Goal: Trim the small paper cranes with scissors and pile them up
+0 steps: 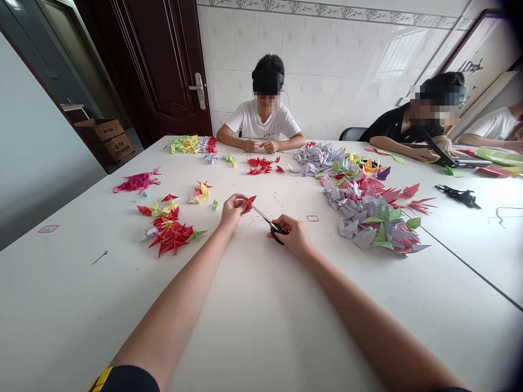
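Over the white table, my left hand pinches a small red paper crane. My right hand grips a pair of scissors with black handles, their blades reaching up to the crane. Tiny dark bits are scattered on the table beneath and beyond the blades. Left of my left hand lies a pile of red paper cranes, with some yellow and green ones among them. A single small green folded piece sits close to that hand, and a few red and yellow cranes lie behind it.
A large heap of lilac, pink and green cranes covers the right side. Pink cord lies at left, and a black bundle of strings at far right. A person in white sits opposite; two others work at the right.
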Available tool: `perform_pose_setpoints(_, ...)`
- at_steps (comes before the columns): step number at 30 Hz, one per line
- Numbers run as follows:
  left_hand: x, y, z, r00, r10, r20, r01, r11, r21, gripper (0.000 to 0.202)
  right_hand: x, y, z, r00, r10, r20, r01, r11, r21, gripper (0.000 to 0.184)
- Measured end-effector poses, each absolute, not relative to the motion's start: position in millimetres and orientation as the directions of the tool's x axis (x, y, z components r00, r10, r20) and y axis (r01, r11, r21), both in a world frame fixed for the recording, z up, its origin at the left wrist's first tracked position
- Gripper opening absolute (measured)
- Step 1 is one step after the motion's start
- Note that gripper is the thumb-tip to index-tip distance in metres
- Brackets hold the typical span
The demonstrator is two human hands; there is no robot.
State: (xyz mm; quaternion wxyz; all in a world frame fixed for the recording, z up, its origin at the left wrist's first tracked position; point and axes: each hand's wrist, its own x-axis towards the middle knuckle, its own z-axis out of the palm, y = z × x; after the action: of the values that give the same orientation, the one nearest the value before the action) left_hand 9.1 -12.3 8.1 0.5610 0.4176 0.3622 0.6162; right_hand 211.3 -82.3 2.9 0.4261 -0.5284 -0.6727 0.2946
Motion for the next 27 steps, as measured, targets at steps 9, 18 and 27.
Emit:
perform_pose_setpoints(9, 10.3, -13.6, 6.6, 0.013, 0.982, 0.19, -0.24, -0.182, 0.954, 0.034, 210.5, -83.4, 2.5, -0.087, 0.955, 0.285, 0.507, 0.289, -0.812, 0.022)
perform_pose_setpoints(18, 11.3, -19.9, 11.9, 0.054, 0.977, 0.204, -0.236, -0.186, 0.954, 0.046, 209.3, -85.6, 3.6, -0.079, 0.951, 0.298, 0.522, 0.295, -0.8, 0.024)
perform_pose_setpoints(27, 11.5, -19.5, 12.1, 0.049, 0.984, 0.172, -0.25, -0.155, 0.956, 0.051, 207.5, -84.9, 1.7, -0.063, 0.945, 0.321, 0.551, 0.301, -0.779, 0.021)
